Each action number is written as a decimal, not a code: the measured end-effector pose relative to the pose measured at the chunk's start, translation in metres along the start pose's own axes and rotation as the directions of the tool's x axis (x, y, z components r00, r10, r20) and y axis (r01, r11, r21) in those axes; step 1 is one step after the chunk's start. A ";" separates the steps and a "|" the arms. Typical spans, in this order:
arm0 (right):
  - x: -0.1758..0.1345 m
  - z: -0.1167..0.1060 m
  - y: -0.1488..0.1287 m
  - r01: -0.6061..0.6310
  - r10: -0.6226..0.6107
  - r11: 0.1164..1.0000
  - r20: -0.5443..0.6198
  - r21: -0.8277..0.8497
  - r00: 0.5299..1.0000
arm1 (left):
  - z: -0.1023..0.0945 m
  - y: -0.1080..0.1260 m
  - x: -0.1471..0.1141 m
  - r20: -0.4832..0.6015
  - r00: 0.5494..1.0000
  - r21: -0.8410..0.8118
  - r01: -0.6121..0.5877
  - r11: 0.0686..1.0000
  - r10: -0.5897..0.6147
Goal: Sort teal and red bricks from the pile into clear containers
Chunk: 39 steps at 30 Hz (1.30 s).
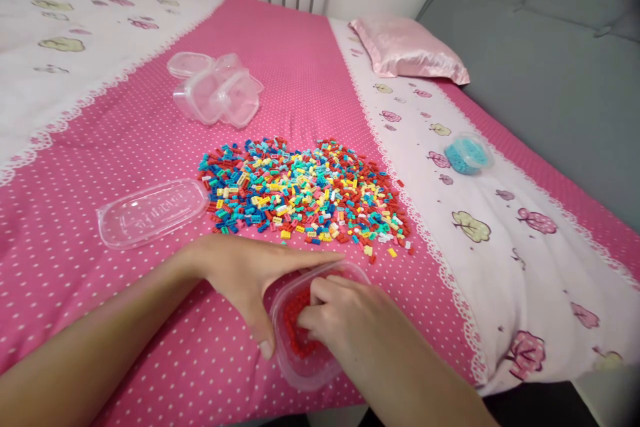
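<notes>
Near the bed's front edge stands a clear plastic tub [305, 383] with a layer of small red building bricks [295, 320] in it. My left hand [250, 273] is spread around the tub's far left corner, thumb by the near left side and forefinger stretched along the far rim. Inside the tub is my right hand [340, 313], its fingers curled together low over the red bricks. Whatever those fingertips hold is hidden. Just beyond both hands lies a wide pile of mixed coloured building bricks [305, 190], with a few strays on its near side.
A clear lid [155, 213] with raised lettering lies left of the pile. Farther back sit several clear empty tubs and lids [220, 93]. On the right is a tub of light blue pieces [467, 155]. A pink pillow [407, 47] lies by the grey headboard [545, 47].
</notes>
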State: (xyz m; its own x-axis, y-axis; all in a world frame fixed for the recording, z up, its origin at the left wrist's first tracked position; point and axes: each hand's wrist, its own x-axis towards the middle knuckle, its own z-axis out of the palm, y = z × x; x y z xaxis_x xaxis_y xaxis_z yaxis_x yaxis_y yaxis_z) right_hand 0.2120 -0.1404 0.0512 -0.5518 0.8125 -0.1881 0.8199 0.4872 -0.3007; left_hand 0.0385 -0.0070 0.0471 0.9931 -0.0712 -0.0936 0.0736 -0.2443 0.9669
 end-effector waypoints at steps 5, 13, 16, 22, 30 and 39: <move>-0.003 -0.012 0.004 -0.045 0.045 0.999 0.033 0.027 0.998 | 0.000 -0.001 -0.001 0.005 1.000 -0.001 0.015 1.000 -0.015; -0.006 -0.026 0.006 -0.042 0.039 0.998 0.071 0.047 0.997 | 0.000 -0.002 -0.001 0.017 1.000 0.001 -0.013 1.000 0.013; -0.006 -0.022 0.005 -0.054 0.050 0.998 0.079 0.044 0.996 | 0.000 -0.001 -0.001 0.009 1.000 0.026 0.011 1.000 -0.011; -0.006 -0.018 0.006 -0.039 0.035 0.997 0.060 0.063 0.998 | 0.000 -0.003 -0.002 0.001 1.000 0.041 0.002 0.999 -0.002; -0.007 -0.023 0.004 -0.053 0.050 0.998 0.095 0.028 0.994 | -0.001 0.002 0.000 0.002 1.000 0.029 0.010 1.000 -0.010; -0.008 -0.018 0.006 -0.045 0.041 0.997 0.064 0.065 0.997 | -0.001 0.000 0.000 0.012 1.000 0.006 0.015 1.000 -0.015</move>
State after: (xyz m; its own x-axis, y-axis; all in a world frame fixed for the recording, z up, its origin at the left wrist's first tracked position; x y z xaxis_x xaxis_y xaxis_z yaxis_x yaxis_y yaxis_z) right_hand 0.2235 -0.1381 0.0678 -0.5268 0.8092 -0.2600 0.8321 0.4288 -0.3517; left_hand 0.0387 -0.0062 0.0467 0.9907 -0.0793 -0.1109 0.0878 -0.2513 0.9639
